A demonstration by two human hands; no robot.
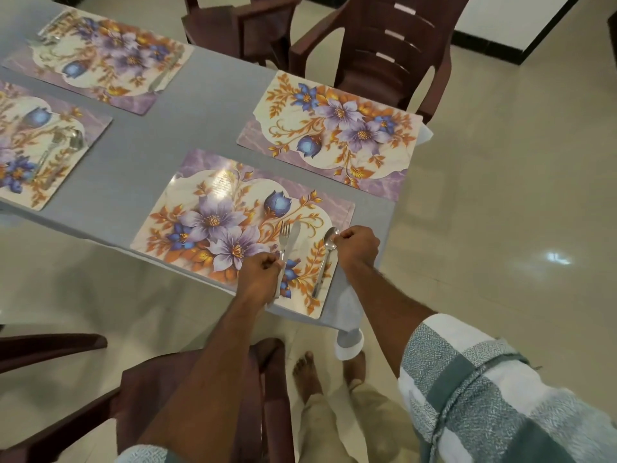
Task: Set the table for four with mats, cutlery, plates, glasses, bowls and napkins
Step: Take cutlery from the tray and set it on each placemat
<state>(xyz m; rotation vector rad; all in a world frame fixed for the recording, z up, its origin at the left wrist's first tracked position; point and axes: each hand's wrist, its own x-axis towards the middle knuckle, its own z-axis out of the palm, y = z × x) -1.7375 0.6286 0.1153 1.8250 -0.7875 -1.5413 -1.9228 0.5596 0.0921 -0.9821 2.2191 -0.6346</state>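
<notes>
Steel cutlery on the nearest floral placemat [213, 228], at the near edge of the grey counter [133, 155]. Head view only. Left hand [258, 272] curled, pinching the handles of fork [284, 233] and knife [293, 236], long axes running away from the body, tips pointing toward the mat's far edge. Right hand [355, 245] curled at the spoon [325, 259], fingertips on its bowl, handle trailing back toward the body. Spoon just beside the knife, to its right, roughly parallel. Forearms reaching in from below, wrists low. Far-right placemat [334, 132] bare; likely next in line for cutlery.
</notes>
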